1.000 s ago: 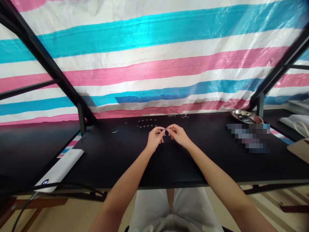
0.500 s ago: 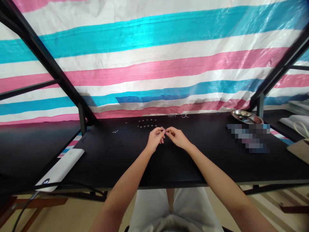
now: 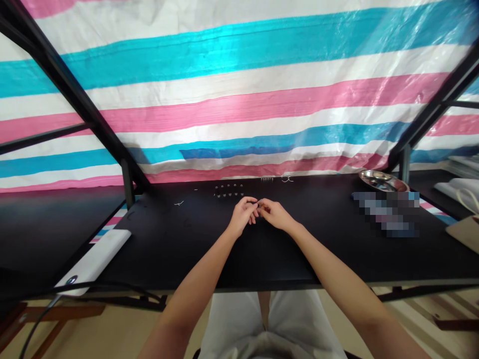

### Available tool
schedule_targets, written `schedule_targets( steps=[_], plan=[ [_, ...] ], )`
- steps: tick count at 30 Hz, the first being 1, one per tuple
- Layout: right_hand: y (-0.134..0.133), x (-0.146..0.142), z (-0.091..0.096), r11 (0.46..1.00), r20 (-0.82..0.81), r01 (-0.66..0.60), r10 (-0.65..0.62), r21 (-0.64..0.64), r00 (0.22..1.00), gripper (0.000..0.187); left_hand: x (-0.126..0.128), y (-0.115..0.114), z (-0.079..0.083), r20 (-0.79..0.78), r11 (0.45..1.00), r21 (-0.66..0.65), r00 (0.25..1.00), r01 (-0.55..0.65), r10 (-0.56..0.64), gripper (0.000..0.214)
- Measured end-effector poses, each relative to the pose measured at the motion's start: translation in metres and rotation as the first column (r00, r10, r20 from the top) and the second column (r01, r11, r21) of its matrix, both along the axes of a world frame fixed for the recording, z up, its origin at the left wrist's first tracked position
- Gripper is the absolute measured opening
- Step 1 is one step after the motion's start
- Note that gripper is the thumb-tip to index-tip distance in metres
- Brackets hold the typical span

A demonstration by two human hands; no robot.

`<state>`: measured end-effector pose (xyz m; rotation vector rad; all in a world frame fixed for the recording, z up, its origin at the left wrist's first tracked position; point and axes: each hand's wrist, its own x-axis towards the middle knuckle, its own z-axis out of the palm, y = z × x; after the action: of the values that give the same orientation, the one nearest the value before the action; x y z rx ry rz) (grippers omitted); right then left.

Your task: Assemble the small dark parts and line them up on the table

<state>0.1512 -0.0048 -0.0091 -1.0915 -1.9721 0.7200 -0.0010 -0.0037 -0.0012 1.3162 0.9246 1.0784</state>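
Observation:
My left hand (image 3: 242, 216) and my right hand (image 3: 274, 213) meet over the middle of the black table (image 3: 179, 249). On both, thumb and forefinger are pinched together, the tips touching or nearly so. Whatever is between them is too small and too hidden to name. Just beyond the hands, two rows of small round metallic pieces (image 3: 229, 190) lie on the tabletop. A short row of small silvery pieces (image 3: 267, 179) sits at the back edge, with thin white curled strands (image 3: 287, 179) to its right.
A shiny metal dish (image 3: 383, 180) stands at the back right, behind a pixelated patch. At the left lies a white power bank-like block (image 3: 98, 259) with a black cable. More white strands (image 3: 179, 203) lie left of centre. Black frame bars and a striped sheet (image 3: 262, 99) rise behind.
Both hands have shifted very slightly, and the fingertips have changed their angle where they meet. The other things stay where they were.

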Motion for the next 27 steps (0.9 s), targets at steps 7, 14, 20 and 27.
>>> schedule_targets(
  steps=[7, 14, 20, 27],
  plan=[
    [-0.001, 0.002, 0.000, 0.996, 0.118, 0.010, -0.021, 0.089, 0.993, 0.007, 0.000, 0.000, 0.000, 0.008, 1.000, -0.001, 1.000, -0.001, 0.001, 0.030],
    [0.012, 0.015, -0.006, 0.968, 0.101, 0.195, -0.212, 0.159, 0.972, 0.016, 0.002, 0.002, -0.005, -0.018, 0.999, -0.001, 0.998, -0.053, 0.053, 0.027],
    [0.054, 0.057, -0.029, 0.791, 0.067, 0.591, -0.605, 0.157, 0.793, 0.018, 0.002, 0.003, -0.007, -0.057, 0.996, 0.008, 0.995, -0.086, 0.086, 0.023],
    [0.086, 0.074, -0.032, 0.767, 0.285, 0.611, -0.641, 0.196, 0.713, 0.017, 0.004, 0.002, -0.011, -0.164, 0.997, 0.055, 0.985, -0.053, 0.062, 0.019]
  ],
)
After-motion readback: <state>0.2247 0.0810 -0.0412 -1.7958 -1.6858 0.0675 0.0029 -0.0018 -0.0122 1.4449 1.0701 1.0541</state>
